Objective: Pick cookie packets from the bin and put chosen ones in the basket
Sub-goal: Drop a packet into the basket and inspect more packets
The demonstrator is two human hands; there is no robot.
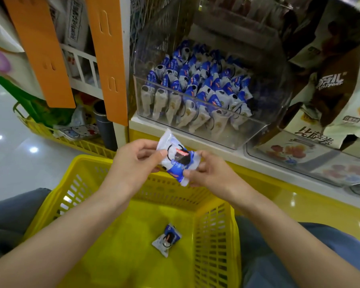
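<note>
Above the yellow slotted plastic basket (87, 163): left hand (133, 161) and right hand (208, 173) both pinch one blue-and-white foil cookie packet (176, 161), thumb and fingertips on opposite edges. A matching second packet (167, 239) lies on the basket floor, 6 o'clock. Clear plastic bin (216, 138) at 12 o'clock, packed with packets; its front wall stands between hands and stock. Orange slotted strips (42, 50) at 10, printed cartons (330, 84) at 2.
</note>
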